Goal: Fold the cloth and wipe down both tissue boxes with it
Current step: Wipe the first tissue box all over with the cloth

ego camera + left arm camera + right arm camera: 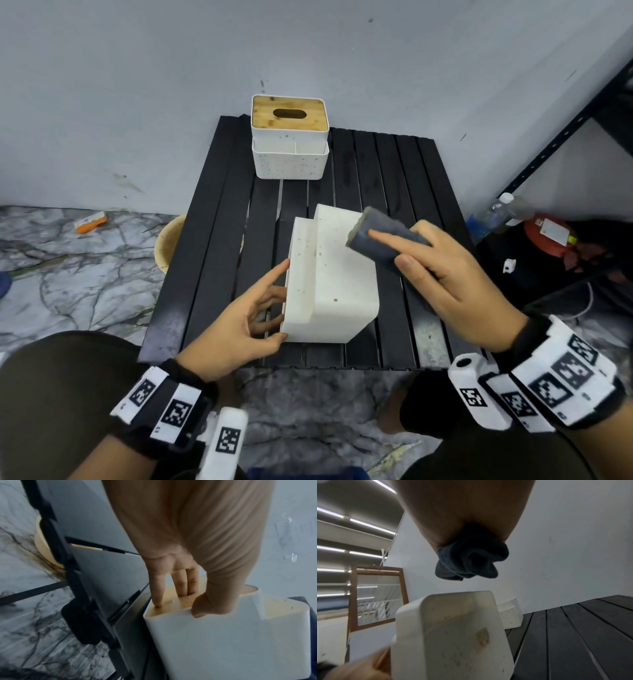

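My right hand (442, 270) comes in from the right, raised over the surface (212, 240), fingers curled round the folded dark grey cloth (380, 240); index finger lies straight along the top, thumb underneath. Cloth's front end sits at the far right corner of the near tissue box (335, 284); touching or just above, can't tell, wrist view is too blurred. That box lies tipped on its side on the black slatted surface, speckled white base and step facing up. My left hand (239, 318) reaches in from the lower left, palm turned toward the box's left face. In the left wrist view its fingers (181, 582) press the wooden lid face and the thumb hooks over the white edge, so it grips the box. Second tissue box (289, 137) stands upright at the far edge near the wall, wooden slotted lid on top, well apart from both hands.
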